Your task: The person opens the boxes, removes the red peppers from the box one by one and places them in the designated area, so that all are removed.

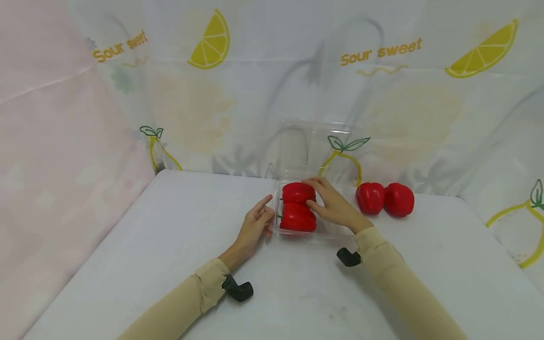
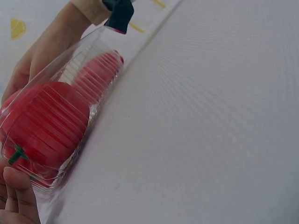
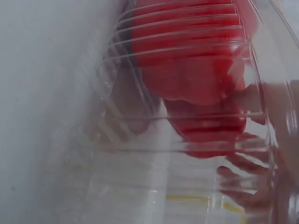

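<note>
A clear plastic clamshell box (image 1: 331, 229) stands on the table with its lid (image 1: 293, 146) raised at the back. Two red bell peppers lie in its left half, a near one (image 1: 299, 218) and a far one (image 1: 295, 192). Their green stems face left. My right hand (image 1: 335, 205) reaches in from the right and holds the far pepper, thumb on the near side and fingers over the far side. Against the box's left wall rests my left hand (image 1: 254, 224), index finger stretched out. In the left wrist view its fingertips (image 2: 17, 179) are right at the box's end.
Two more red bell peppers, one left (image 1: 370, 198) and one right (image 1: 399, 200), sit side by side to the right of the box. A lemon-printed cloth (image 1: 255, 94) hangs behind the white table (image 1: 178, 212), close to the lid.
</note>
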`<act>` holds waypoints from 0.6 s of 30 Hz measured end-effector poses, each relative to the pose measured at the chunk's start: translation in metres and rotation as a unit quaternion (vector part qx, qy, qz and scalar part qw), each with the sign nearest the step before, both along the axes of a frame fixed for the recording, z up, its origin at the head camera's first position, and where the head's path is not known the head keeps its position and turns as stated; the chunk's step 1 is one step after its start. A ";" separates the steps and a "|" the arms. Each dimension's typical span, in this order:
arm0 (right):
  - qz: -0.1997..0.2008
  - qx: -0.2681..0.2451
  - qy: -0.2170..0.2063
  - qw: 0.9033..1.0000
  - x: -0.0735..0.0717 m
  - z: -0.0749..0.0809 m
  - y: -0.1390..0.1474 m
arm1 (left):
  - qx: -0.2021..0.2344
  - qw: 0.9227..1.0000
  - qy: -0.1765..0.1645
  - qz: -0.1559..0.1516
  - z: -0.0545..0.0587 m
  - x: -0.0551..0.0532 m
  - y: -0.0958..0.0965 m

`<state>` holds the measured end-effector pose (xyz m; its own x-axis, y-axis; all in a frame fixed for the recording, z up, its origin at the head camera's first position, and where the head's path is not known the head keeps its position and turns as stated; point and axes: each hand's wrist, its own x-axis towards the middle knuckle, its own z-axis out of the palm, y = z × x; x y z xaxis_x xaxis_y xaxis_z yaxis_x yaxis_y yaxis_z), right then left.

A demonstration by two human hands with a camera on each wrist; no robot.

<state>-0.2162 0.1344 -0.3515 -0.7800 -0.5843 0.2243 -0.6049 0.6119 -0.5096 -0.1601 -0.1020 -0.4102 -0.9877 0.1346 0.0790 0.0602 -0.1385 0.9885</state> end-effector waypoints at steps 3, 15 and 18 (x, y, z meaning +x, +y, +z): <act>-0.002 0.011 -0.005 1.000 -0.001 0.001 -0.003 | 0.001 1.000 0.000 -0.002 0.001 0.000 0.000; -0.006 0.016 -0.040 0.999 -0.002 -0.001 -0.007 | 0.009 1.000 -0.013 0.000 0.000 0.000 0.002; -0.004 0.014 -0.039 0.999 -0.003 -0.001 -0.006 | 0.010 1.000 -0.007 0.001 0.000 0.000 0.003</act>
<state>-0.2190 0.1280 -0.3522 -0.7990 -0.5835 0.1454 -0.5589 0.6314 -0.5375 -0.1598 -0.0994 -0.4099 -0.9889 0.1321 0.0674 0.0460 -0.1588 0.9862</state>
